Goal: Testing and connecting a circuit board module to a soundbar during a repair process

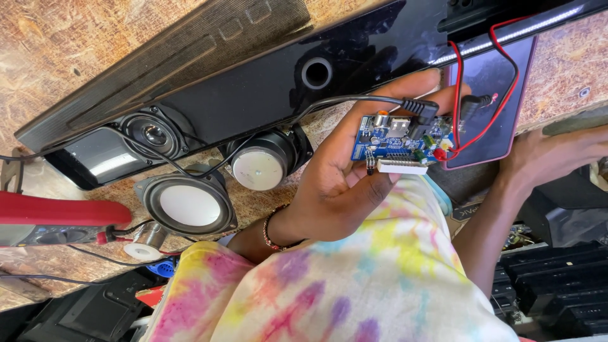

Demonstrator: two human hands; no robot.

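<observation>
My left hand (332, 190) is shut on a small blue circuit board (396, 142), fingers behind it and thumb by its white connector (403, 167). A black cable plug (419, 107) is pushed into the board's top edge. Red wires (457, 95) loop from the board over a dark phone in a purple case (491, 104). My right hand (548, 155) rests further right against a black object, beside the phone; its fingers run out of view. A long black soundbar housing (253, 88) lies behind both hands.
Three loose speaker drivers hang on wires below the housing: one (152, 134), a larger cone (188, 204), and a magnet-backed one (259, 166). A red meter (57, 218) lies at the left. Black slatted equipment (557, 291) sits at the lower right. The chipboard bench (57, 50) shows around them.
</observation>
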